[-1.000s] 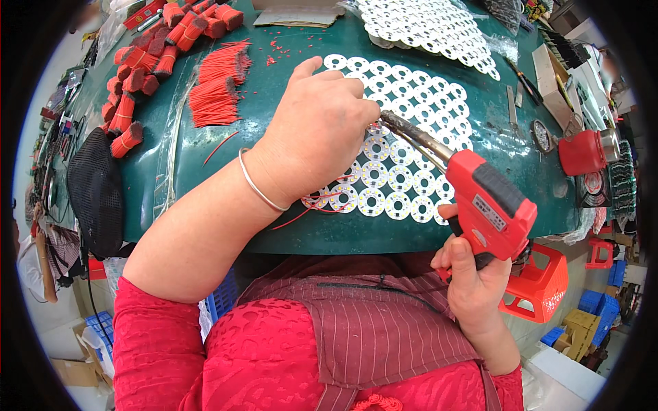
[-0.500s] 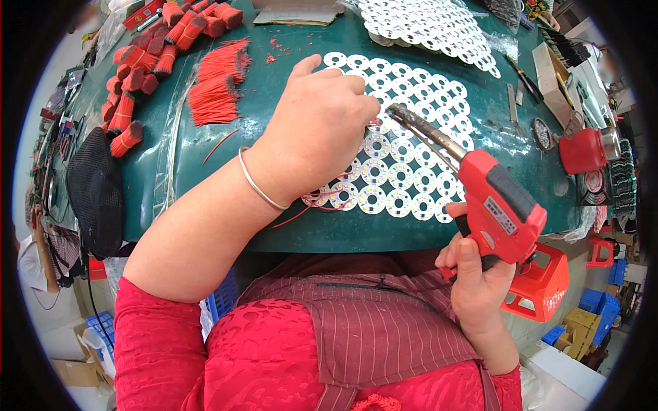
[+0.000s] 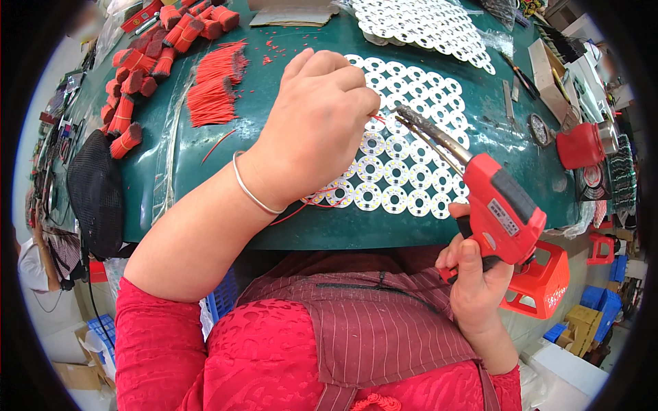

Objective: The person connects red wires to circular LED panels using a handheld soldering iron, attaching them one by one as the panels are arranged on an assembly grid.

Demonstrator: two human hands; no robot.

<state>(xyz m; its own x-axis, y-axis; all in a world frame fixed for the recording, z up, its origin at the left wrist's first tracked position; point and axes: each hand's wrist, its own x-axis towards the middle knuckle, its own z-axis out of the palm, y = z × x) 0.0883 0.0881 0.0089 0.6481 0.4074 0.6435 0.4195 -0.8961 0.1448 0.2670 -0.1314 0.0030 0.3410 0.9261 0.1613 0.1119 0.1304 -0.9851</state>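
My left hand (image 3: 322, 116) is closed in a pinch over the left part of a panel of white ring-shaped LED boards (image 3: 395, 172). A short red wire end (image 3: 377, 118) sticks out of its fingertips, close to the soldering tip. My right hand (image 3: 476, 274) grips a red and black soldering gun (image 3: 506, 209) by its handle, a finger at the trigger. The gun's dark tip points up and left, just right of the wire end; whether they touch I cannot tell. Red wires (image 3: 301, 211) lie on the panel's near left corner, and my left hand hides part of the panel.
Loose red wires (image 3: 212, 99) lie in a pile at the left, beside tied red wire bundles (image 3: 123, 116). A second stack of white ring boards (image 3: 425, 27) is at the back. Pliers (image 3: 521, 75), a small round tin (image 3: 539, 129) and a red bottle (image 3: 582, 147) stand or lie right.
The soldering gun's tip has shifted slightly right. More of the red wire end shows at my left fingertips. The panel appears slightly shifted to the left at its near edge.
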